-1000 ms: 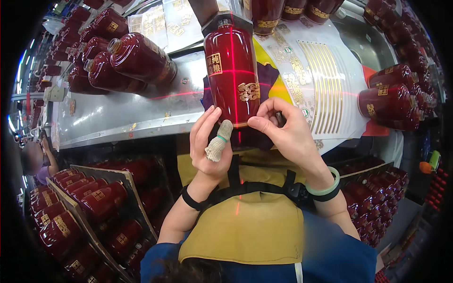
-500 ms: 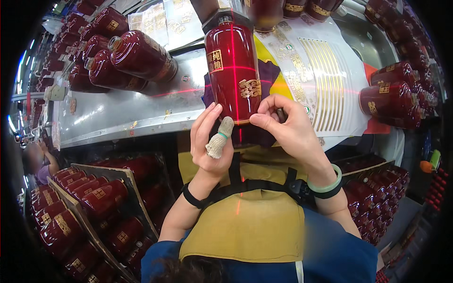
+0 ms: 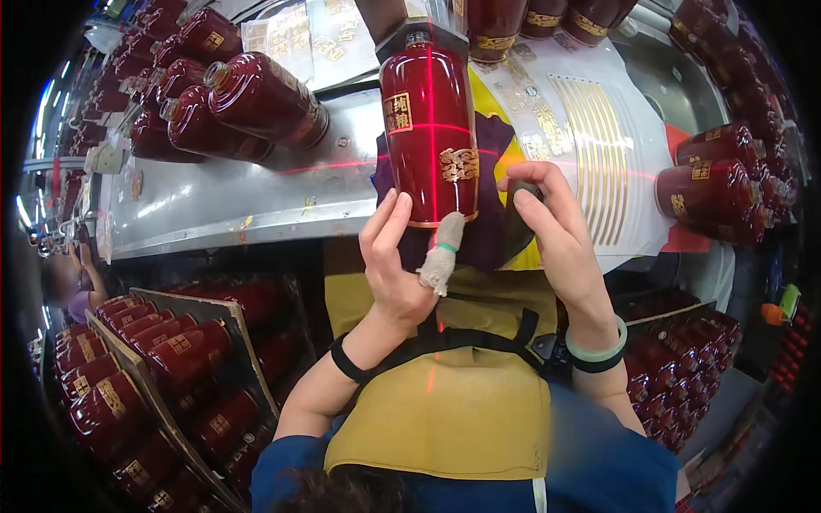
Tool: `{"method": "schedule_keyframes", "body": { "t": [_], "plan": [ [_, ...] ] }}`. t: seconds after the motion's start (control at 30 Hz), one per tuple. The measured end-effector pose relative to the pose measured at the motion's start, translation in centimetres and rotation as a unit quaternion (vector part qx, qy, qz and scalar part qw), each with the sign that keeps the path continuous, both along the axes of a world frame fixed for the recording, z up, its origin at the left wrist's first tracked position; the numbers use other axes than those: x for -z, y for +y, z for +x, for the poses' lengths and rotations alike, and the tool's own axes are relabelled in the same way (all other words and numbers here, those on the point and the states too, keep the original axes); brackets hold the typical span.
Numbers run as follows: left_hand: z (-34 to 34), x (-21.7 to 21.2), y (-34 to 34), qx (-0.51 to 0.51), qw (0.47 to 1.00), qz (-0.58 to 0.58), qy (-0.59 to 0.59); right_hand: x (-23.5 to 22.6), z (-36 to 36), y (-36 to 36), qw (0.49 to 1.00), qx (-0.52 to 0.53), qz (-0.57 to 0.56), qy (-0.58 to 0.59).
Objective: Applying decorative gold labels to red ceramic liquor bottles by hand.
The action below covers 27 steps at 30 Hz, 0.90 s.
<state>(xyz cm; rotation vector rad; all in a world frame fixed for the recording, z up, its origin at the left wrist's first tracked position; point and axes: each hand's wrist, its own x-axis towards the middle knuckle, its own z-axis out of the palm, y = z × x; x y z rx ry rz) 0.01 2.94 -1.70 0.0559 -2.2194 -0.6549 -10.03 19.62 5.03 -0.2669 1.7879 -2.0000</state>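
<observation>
A glossy red bottle (image 3: 428, 128) lies on a purple cloth (image 3: 492, 214) on the metal bench (image 3: 214, 201). It carries gold labels, and red laser lines cross over it. My left hand (image 3: 395, 261), its thumb wrapped in grey tape, touches the bottle's base with straight fingers along the left side. My right hand (image 3: 556, 235) is just right of the bottle, off it, curled around a small dark flat piece (image 3: 517, 224). I cannot tell what that piece is.
Several red bottles lie in rows at the bench's upper left (image 3: 248, 94) and right (image 3: 714, 188). A white sheet of gold strips (image 3: 599, 145) lies beside the cloth. Crates of bottles (image 3: 145, 376) stand at lower left and lower right. Another person (image 3: 67, 286) is at far left.
My right hand has come off the bottle's gold label and drawn back to the right. My left hand's fingers have straightened along the bottle's base.
</observation>
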Motion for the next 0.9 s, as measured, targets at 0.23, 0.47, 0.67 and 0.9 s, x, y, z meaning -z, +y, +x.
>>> {"method": "schedule_keyframes", "body": {
  "t": [0.23,0.47,0.67,0.9],
  "plan": [
    [-0.2,-0.9,2.0,-0.064,0.997,0.009,-0.030,0.1,0.1,0.5,0.998,0.021,-0.009,0.051],
    [-0.5,-4.0,-1.3,0.026,0.998,0.040,-0.047,-0.2,1.8,-1.3,0.990,0.059,0.033,0.123],
    [-2.1,-3.8,-2.0,0.044,0.993,-0.100,-0.048,0.3,2.7,-3.0,0.978,0.051,0.073,0.186],
    [-0.8,-3.6,-2.1,0.046,0.985,0.128,-0.110,2.3,2.6,-2.1,0.979,0.091,0.074,0.168]
  ]
}}
